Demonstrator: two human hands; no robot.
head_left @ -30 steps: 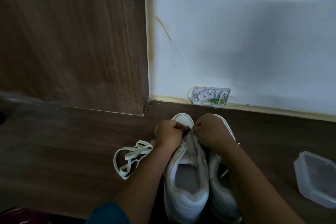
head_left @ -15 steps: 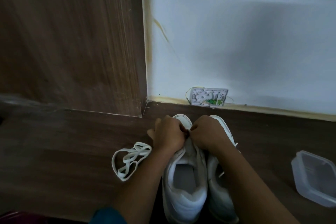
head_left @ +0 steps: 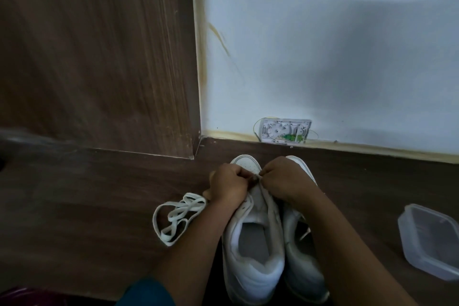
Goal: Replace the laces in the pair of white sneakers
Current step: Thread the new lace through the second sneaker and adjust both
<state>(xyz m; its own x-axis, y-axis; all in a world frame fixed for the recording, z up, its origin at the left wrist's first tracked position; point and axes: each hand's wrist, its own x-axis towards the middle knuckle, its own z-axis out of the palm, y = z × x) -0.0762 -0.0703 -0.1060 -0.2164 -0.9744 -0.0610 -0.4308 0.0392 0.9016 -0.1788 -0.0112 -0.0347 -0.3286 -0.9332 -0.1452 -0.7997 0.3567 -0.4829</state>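
A loose lace point(head_left: 178, 218) lies coiled on the floor, just beside the left hand point(head_left: 228, 185). That hand and the right hand point(head_left: 285, 180), fingers curled tight, pinch the left sneaker point(head_left: 250, 251) at its front eyelets; any lace tip between them is too small to see. The right sneaker point(head_left: 303, 263) stands against it, toes toward the floor's far edge. Threading looks barely begun; next, a tip must go through the lowest hole

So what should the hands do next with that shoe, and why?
Probably start threading at the front eyelets. The left hand and right hand both pinch the sneaker at its front, nothing seems to cross its tongue yet, and a loose lace lies on the floor beside it.
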